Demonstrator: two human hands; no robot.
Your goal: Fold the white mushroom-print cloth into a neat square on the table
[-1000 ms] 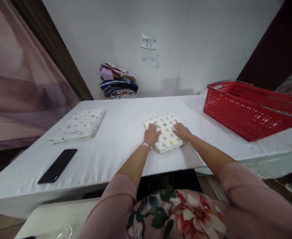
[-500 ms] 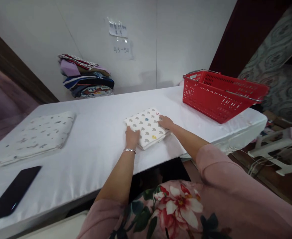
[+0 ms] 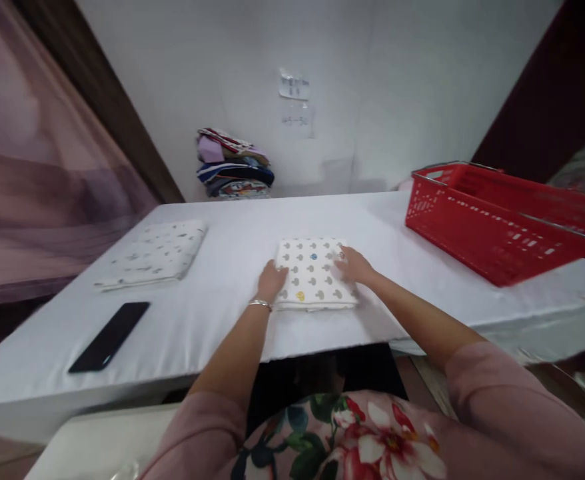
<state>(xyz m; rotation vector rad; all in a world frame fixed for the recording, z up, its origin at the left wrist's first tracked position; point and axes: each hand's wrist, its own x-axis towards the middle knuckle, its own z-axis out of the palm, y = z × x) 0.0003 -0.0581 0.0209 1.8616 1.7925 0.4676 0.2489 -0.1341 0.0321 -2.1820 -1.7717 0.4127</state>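
Observation:
A folded white cloth (image 3: pixel 312 273) printed with grey mushroom shapes lies square on the white table, its folded edge toward me. My left hand (image 3: pixel 271 281) grips its left side, thumb on top and the other fingers at or under the edge. On the right side, my right hand (image 3: pixel 355 267) holds the cloth the same way, near its upper right corner. Some fingertips of both hands are hidden or blurred. A second folded white cloth (image 3: pixel 155 253) with small scattered prints rests at the table's left, touched by neither hand.
A red basket (image 3: pixel 492 230) with metal handles stands on the right of the white table (image 3: pixel 232 267). A black phone (image 3: pixel 110 337) lies at the front left. Folded fabrics (image 3: pixel 235 167) are stacked behind the table's far edge, by the wall. A pale seat (image 3: pixel 102 440) is below left.
The mushroom-print cloth has turned from a slant to lie square with the table's front edge, both hands still at its sides. My view has shifted to the left.

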